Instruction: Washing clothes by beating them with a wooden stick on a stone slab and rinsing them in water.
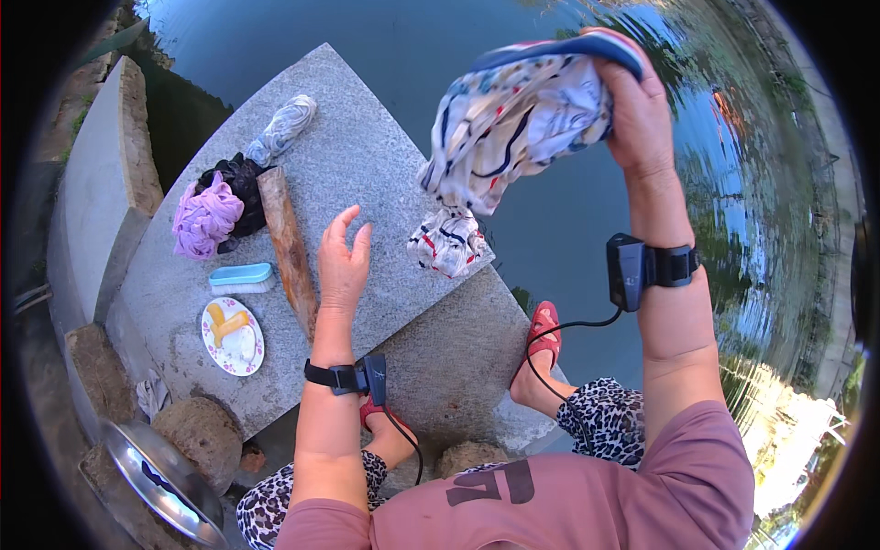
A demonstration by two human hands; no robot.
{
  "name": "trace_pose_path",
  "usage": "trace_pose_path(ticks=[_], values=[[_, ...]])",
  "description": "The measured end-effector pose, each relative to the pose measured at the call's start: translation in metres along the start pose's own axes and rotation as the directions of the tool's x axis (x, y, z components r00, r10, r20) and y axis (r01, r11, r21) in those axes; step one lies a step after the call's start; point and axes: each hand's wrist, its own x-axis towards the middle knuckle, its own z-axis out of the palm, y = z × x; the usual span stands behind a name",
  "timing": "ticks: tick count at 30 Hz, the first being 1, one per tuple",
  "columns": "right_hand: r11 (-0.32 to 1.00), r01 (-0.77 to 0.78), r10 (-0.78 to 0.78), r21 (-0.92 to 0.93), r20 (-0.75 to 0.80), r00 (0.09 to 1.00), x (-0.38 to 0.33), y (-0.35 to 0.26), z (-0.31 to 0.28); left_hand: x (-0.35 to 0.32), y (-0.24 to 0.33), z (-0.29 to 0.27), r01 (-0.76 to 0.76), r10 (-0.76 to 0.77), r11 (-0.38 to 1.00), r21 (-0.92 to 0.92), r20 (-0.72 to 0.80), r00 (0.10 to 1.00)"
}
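My right hand (639, 117) is raised at the upper right, closed on the dark blue edge of a white patterned garment (513, 119). The garment has black, red and blue marks and is a little blurred. Its lower end lies bunched on the right corner of the grey stone slab (357, 128). Over the middle of the slab, my left hand (343, 266) is empty, thumb and fingers apart. Just left of it lies a rough wooden stick (289, 243). Further left are a light blue scrubbing brush (241, 275) and an oval flowered plate (218, 363) with yellow soap pieces (231, 324).
Lilac cloth (208, 218), black cloth (242, 191) and a twisted pale cloth (282, 128) lie at the slab's far left. Water (394, 46) borders its far and right edges. A metal basin (151, 481) and a round stone (200, 440) are at the lower left.
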Motion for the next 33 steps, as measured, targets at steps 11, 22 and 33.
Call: trace_pose_path(ticks=[11, 22, 33], values=[[0.531, -0.824, 0.213, -0.197, -0.910, 0.355, -0.215, 0.204, -0.328, -0.033, -0.064, 0.068, -0.063, 0.169, 0.692, 0.719, -0.077, 0.983], [0.488, -0.872, 0.785, -0.021, -0.426, 0.450, -0.217, 0.369, -0.103, -0.033, -0.070, 0.077, -0.077, 0.194, 0.645, 0.761, -0.065, 0.979], [-0.252, -0.163, 0.918, -0.954, -0.289, 0.270, -0.301, 0.295, -0.252, -0.030, -0.069, 0.072, -0.063, 0.173, 0.642, 0.764, -0.064, 0.983]])
